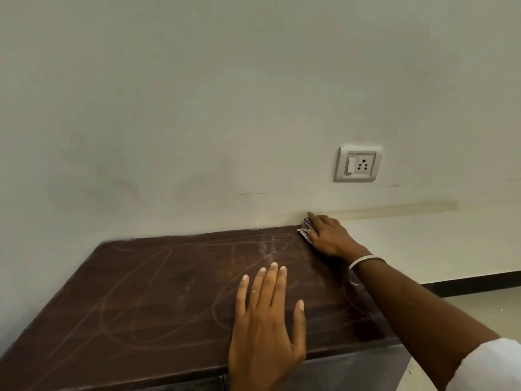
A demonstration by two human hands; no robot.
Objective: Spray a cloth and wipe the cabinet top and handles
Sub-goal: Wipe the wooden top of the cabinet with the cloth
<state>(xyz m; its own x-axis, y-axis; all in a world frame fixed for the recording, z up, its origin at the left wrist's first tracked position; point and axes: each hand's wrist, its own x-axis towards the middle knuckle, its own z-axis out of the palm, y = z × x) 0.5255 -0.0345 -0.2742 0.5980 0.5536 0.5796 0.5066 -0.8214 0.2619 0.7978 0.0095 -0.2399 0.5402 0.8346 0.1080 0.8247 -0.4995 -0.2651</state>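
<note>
Two hands of mine are on the cabinet top [169, 300], a dark brown slab whose long axis runs from about 8 o'clock to 2 o'clock, back edge tight against the wall [197, 108]. My right hand [329, 238] reaches to the far right corner, at roughly 1 o'clock from the middle of the slab, and presses a small checked cloth [306, 230] down under the fingers; the cloth is bunched, and the little that shows (most of it is hidden by my hand) pokes out toward the wall at 11 o'clock. A metal bangle [363, 261] sits on that wrist, and a white sleeve [490, 368] shows at the lower right. My left hand [267, 328] lies flat and released near the front edge, fingers spread and pointing to 12 o'clock, gripping nothing. Pale curving smear lines cross the wood. A switch-and-socket plate [358, 163] is set in the wall above my right hand.
</note>
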